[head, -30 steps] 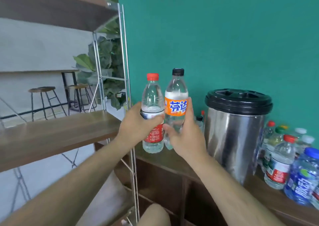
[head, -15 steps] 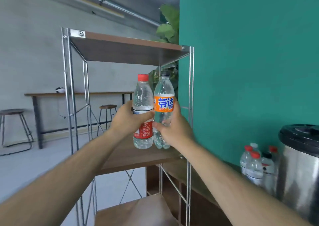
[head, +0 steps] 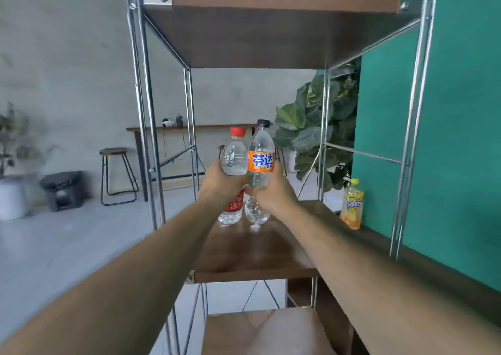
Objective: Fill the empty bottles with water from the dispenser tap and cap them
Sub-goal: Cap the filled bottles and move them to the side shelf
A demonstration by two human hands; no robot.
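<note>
The view has swung left since half a second ago: the steel dispenser and the bottles beside it are gone from sight, and the two bottles I carry have come down to the middle shelf board point(head: 252, 249) of a metal rack.

My left hand point(head: 222, 184) wraps its fingers round the red-capped bottle point(head: 233, 162). My right hand point(head: 273, 194) grips the orange-label bottle point(head: 260, 162). Both hold at mid-body, so the caps stand above the fingers and the bases sit below them, at the board. I cannot tell whether the bases rest on it or hang just clear. The bottles touch side by side between my two sets of fingers.

As I judge it, the risk is letting go early. If a base is not flat on the wood, that bottle could tip, strike its neighbour and roll off the open front edge. A loose cap would then let water out.

Each bottle's long axis runs close to vertical, cap pointing up, base pointing down.

A yellow bottle point(head: 352, 205) stands well to the right of my right fingers.
</note>
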